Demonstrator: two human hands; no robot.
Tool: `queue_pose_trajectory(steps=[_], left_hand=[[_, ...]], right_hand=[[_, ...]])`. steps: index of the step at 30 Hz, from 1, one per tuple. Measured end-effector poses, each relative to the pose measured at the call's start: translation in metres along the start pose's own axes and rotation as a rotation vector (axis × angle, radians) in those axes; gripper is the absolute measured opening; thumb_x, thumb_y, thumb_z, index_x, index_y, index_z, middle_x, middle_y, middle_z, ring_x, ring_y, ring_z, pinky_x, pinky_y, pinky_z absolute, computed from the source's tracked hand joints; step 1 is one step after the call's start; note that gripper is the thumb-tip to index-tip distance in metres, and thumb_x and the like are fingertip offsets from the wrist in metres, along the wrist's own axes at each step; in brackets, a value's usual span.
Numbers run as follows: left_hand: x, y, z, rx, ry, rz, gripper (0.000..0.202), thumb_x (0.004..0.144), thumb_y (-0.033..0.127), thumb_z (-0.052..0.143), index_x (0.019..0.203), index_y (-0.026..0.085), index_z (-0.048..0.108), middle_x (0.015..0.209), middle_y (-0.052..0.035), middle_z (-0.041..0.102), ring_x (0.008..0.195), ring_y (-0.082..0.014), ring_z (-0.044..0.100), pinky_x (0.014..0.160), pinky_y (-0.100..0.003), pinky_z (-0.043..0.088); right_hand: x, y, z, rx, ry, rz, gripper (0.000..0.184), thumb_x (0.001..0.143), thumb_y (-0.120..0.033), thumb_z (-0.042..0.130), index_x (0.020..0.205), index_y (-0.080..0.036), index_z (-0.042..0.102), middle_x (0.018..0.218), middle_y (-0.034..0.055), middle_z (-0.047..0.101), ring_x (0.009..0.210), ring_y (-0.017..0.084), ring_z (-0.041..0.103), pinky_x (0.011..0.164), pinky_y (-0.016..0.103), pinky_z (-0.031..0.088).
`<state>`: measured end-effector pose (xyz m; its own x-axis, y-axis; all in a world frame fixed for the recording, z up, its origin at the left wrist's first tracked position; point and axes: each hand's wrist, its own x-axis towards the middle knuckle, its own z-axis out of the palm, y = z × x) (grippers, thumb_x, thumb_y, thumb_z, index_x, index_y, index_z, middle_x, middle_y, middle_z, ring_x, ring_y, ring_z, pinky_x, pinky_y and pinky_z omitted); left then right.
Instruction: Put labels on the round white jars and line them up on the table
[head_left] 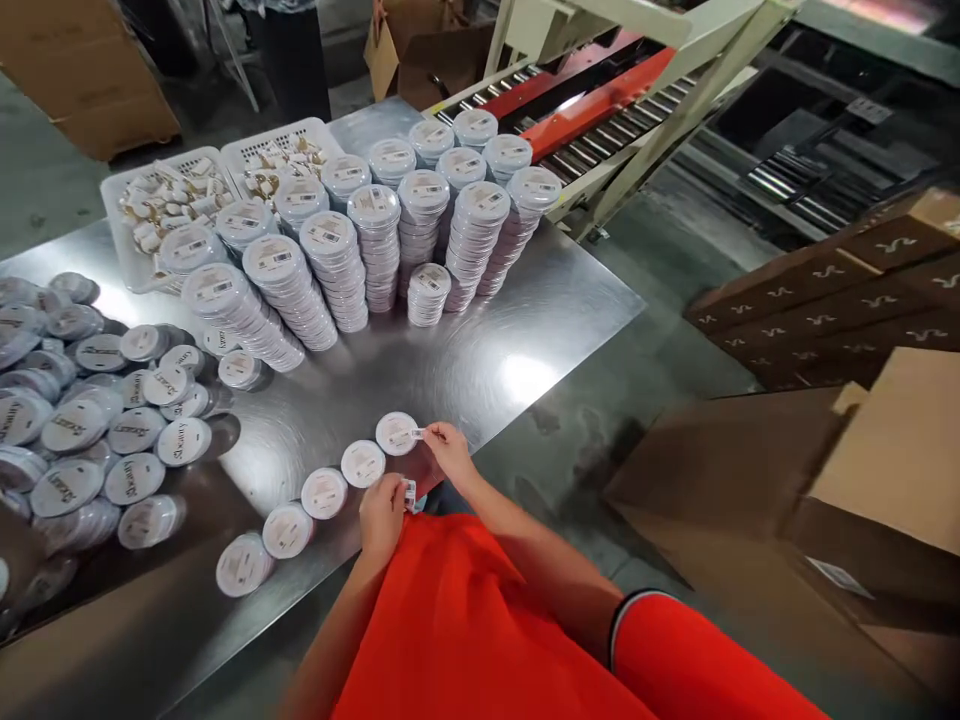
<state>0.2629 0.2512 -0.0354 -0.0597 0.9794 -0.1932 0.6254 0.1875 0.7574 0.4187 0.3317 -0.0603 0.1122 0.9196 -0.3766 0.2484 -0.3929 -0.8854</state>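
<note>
My right hand [448, 450] pinches a small white barcode sticker [417, 434] at the right edge of a round white tin [395, 432]. Whether the sticker is stuck down there, I cannot tell. Close to my body, my left hand [382, 517] is closed on a strip of barcode stickers [409, 494], partly hidden by the fingers. From that tin a slanting row of similar round tins runs down to the left, including one tin [364, 464] just above my left hand and another tin [245, 565] at the far end.
Tall stacks of round tins [334, 240] stand across the metal table [360, 385]. Loose tins [135, 430] heap at left. Two white baskets [120, 245] hold small white and amber pieces. A roller conveyor [592, 140] lies beyond; cardboard boxes [810, 300] stand at right.
</note>
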Motion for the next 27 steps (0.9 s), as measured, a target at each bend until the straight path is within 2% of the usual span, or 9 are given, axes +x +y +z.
queue_pose_trajectory(steps=[2, 4, 6, 9, 14, 19, 22, 27], left_hand=[[0.009, -0.002, 0.007, 0.124, -0.074, 0.159, 0.021, 0.091, 0.021, 0.052, 0.075, 0.02, 0.066, 0.129, -0.0135, 0.07, 0.123, -0.0306, 0.064, 0.105, -0.051, 0.049], [0.016, -0.004, 0.015, 0.264, -0.107, 0.237, 0.018, 0.089, 0.016, 0.055, 0.077, 0.019, 0.068, 0.142, -0.0141, 0.062, 0.138, -0.032, 0.052, 0.117, -0.057, 0.036], [0.02, -0.006, 0.023, 0.405, -0.131, 0.261, 0.018, 0.09, 0.014, 0.054, 0.084, 0.018, 0.071, 0.141, -0.0156, 0.062, 0.139, -0.0326, 0.051, 0.119, -0.061, 0.034], [0.02, -0.008, 0.03, 0.466, -0.144, 0.229, 0.02, 0.091, 0.012, 0.052, 0.092, 0.016, 0.071, 0.142, -0.0165, 0.061, 0.14, -0.0331, 0.049, 0.118, -0.061, 0.035], [0.017, -0.003, 0.034, 0.41, -0.144, 0.169, 0.018, 0.088, 0.011, 0.053, 0.092, 0.015, 0.071, 0.143, -0.0186, 0.059, 0.141, -0.0359, 0.048, 0.115, -0.059, 0.038], [0.017, -0.002, 0.035, 0.242, -0.125, 0.13, 0.018, 0.086, 0.01, 0.052, 0.082, 0.018, 0.068, 0.141, -0.0196, 0.061, 0.141, -0.0383, 0.047, 0.116, -0.063, 0.033], [0.017, -0.003, 0.035, 0.238, -0.128, 0.117, 0.021, 0.086, 0.009, 0.051, 0.078, 0.02, 0.067, 0.14, -0.0189, 0.061, 0.141, -0.0378, 0.047, 0.117, -0.065, 0.03], [0.019, 0.001, 0.033, 0.279, -0.147, 0.097, 0.019, 0.087, 0.01, 0.052, 0.08, 0.018, 0.069, 0.141, -0.0189, 0.061, 0.141, -0.0366, 0.047, 0.117, -0.063, 0.031]], right_hand=[[0.018, 0.007, 0.0, -0.073, -0.036, 0.002, 0.02, 0.076, -0.037, 0.057, 0.064, -0.022, 0.058, 0.066, -0.0001, 0.058, 0.07, 0.017, 0.055, 0.071, 0.03, 0.046], [0.029, 0.012, 0.004, -0.107, -0.069, -0.007, 0.018, 0.076, -0.034, 0.056, 0.063, -0.022, 0.056, 0.066, -0.0003, 0.057, 0.071, 0.017, 0.055, 0.073, 0.03, 0.046], [0.034, 0.016, 0.009, -0.137, -0.088, -0.031, 0.018, 0.077, -0.032, 0.056, 0.062, -0.022, 0.055, 0.069, 0.0001, 0.058, 0.074, 0.017, 0.055, 0.076, 0.03, 0.047], [0.034, 0.02, 0.017, -0.188, -0.111, -0.07, 0.018, 0.078, -0.027, 0.056, 0.061, -0.021, 0.055, 0.075, 0.0018, 0.06, 0.081, 0.018, 0.056, 0.08, 0.031, 0.047], [0.034, 0.021, 0.021, -0.225, -0.125, -0.079, 0.018, 0.078, -0.019, 0.058, 0.06, -0.021, 0.054, 0.081, 0.0042, 0.062, 0.094, 0.021, 0.058, 0.087, 0.035, 0.048], [0.037, 0.018, 0.022, -0.273, -0.153, -0.082, 0.021, 0.079, -0.014, 0.057, 0.059, -0.021, 0.054, 0.076, 0.0038, 0.059, 0.1, 0.021, 0.057, 0.09, 0.035, 0.048], [0.037, 0.015, 0.022, -0.313, -0.16, -0.09, 0.022, 0.079, -0.012, 0.057, 0.059, -0.02, 0.056, 0.075, 0.0036, 0.059, 0.103, 0.021, 0.057, 0.09, 0.033, 0.048], [0.033, 0.01, 0.024, -0.401, -0.136, -0.087, 0.018, 0.081, -0.011, 0.06, 0.064, -0.019, 0.06, 0.086, 0.0049, 0.062, 0.094, 0.018, 0.059, 0.084, 0.03, 0.048]])
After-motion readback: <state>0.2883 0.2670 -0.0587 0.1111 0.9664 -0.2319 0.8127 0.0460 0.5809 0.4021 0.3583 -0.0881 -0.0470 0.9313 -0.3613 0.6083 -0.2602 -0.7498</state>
